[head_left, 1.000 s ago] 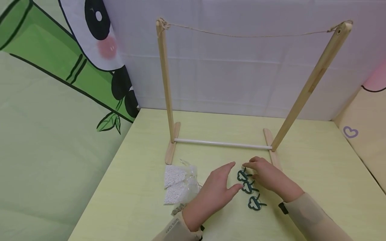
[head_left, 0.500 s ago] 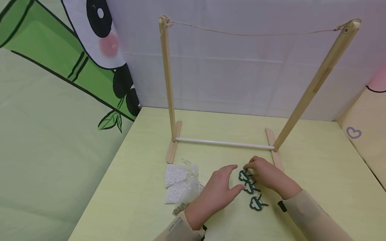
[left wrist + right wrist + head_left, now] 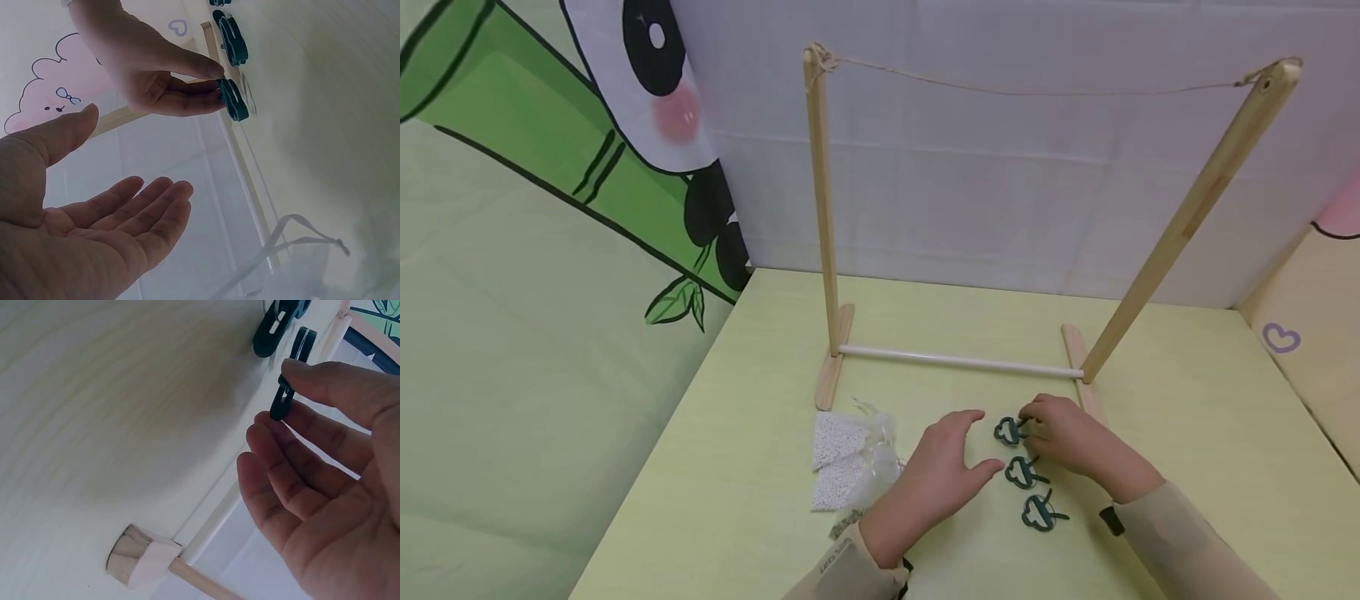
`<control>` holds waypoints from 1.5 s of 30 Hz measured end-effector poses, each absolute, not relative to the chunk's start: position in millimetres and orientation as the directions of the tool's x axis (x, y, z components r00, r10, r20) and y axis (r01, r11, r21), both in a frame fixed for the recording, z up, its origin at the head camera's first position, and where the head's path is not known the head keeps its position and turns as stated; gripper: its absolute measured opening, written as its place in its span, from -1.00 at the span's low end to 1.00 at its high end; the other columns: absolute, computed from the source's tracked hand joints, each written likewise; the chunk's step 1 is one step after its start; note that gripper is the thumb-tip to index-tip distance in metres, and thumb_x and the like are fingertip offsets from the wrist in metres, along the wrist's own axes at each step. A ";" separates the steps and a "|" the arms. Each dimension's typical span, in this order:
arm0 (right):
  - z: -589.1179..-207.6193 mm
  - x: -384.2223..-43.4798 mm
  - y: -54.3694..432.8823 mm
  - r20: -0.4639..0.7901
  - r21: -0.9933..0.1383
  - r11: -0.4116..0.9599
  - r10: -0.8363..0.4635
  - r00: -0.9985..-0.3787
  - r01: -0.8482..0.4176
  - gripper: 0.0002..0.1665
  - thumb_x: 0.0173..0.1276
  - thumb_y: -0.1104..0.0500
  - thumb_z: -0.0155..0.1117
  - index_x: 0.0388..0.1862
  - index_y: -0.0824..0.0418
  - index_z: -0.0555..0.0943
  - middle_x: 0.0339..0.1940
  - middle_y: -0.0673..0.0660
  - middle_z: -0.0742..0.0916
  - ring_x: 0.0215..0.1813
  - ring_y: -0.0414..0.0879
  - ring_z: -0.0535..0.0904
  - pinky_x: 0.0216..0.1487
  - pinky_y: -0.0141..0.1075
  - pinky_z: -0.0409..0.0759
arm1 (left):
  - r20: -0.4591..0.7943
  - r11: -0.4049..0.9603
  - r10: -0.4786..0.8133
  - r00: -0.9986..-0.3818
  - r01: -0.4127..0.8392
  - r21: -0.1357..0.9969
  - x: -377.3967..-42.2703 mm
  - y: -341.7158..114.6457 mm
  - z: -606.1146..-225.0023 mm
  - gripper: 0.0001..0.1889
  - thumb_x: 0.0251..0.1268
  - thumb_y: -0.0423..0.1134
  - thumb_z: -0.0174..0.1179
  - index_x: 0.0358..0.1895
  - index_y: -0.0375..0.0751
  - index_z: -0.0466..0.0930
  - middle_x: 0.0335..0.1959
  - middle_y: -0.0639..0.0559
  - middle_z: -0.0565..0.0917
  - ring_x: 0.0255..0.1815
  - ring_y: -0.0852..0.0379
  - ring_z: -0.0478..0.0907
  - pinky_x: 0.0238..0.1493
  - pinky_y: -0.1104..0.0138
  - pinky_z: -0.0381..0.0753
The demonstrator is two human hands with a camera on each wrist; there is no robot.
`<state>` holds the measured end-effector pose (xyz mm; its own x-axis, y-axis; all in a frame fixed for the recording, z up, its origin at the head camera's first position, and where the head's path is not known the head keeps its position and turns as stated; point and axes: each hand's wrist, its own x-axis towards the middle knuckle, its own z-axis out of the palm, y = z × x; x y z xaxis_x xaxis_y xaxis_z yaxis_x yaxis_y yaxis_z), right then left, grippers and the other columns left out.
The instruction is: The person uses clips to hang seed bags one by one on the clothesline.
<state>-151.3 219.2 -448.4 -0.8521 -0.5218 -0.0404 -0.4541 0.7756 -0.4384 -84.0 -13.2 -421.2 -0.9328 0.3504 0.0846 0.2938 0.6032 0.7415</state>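
Observation:
My right hand pinches the tail of the farthest dark green plant clip between thumb and index finger, close above the table. Its other fingers are loosely bent. Two more clips of the same kind lie on the table nearer to me: a middle clip and a near clip. My left hand hovers to the left of the clips, thumb and fingers spread, palm turned toward them, holding nothing. In the left wrist view the pinched clip hangs at the right hand's fingertips.
Beyond the hands stands a wooden frame with a sagging string across its top and a white rod near its base. Clear bags of white beads lie left of my left hand. A small bag of greyish bits is partly hidden by the left forearm.
My right hand has closed its fingertips on the farthest clip, which now sits farther from the middle clip. The left hand stays nearly still. The head view has shifted slightly.

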 end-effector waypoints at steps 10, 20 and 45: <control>-437.3 -143.8 220.3 0.037 -0.442 0.755 -0.524 -0.851 -0.484 -0.69 0.24 0.32 0.49 -0.03 0.33 0.70 -0.12 0.11 0.71 -0.08 0.09 0.64 -0.07 0.00 0.67 | 0.110 0.589 0.341 -0.934 0.303 0.749 -87.5 -16.2 -418.5 -0.41 0.32 -0.14 0.41 0.32 -0.34 0.49 0.24 -0.16 0.59 0.30 -0.08 0.49 0.30 0.12 0.46; -416.4 -124.5 215.4 0.203 -0.426 0.705 -0.536 -0.819 -0.567 -0.66 0.21 0.35 0.47 -0.02 0.37 0.69 -0.10 0.11 0.71 -0.14 0.03 0.64 -0.16 -0.08 0.67 | 0.102 0.564 0.345 -0.933 0.294 0.771 -87.8 -18.2 -415.7 -0.41 0.32 -0.17 0.41 0.34 -0.33 0.49 0.26 -0.13 0.59 0.31 -0.05 0.49 0.30 0.13 0.46; -376.1 -101.8 194.5 0.418 -0.390 0.560 -0.600 -0.682 -0.731 -0.67 0.18 0.33 0.50 -0.05 0.23 0.71 -0.11 -0.07 0.70 -0.12 -0.18 0.66 -0.14 -0.16 0.69 | 0.201 0.473 0.353 -0.914 0.360 0.804 -91.1 -19.4 -405.9 -0.49 0.31 -0.25 0.43 0.28 -0.30 0.56 0.13 -0.06 0.67 0.19 0.12 0.57 0.20 0.22 0.54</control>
<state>-101.8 194.5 -376.1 -0.6821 -0.6000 0.4180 -0.7312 0.5597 -0.3900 -91.1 -19.4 -405.9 -0.9138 0.3526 0.2014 0.3597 0.4728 0.8044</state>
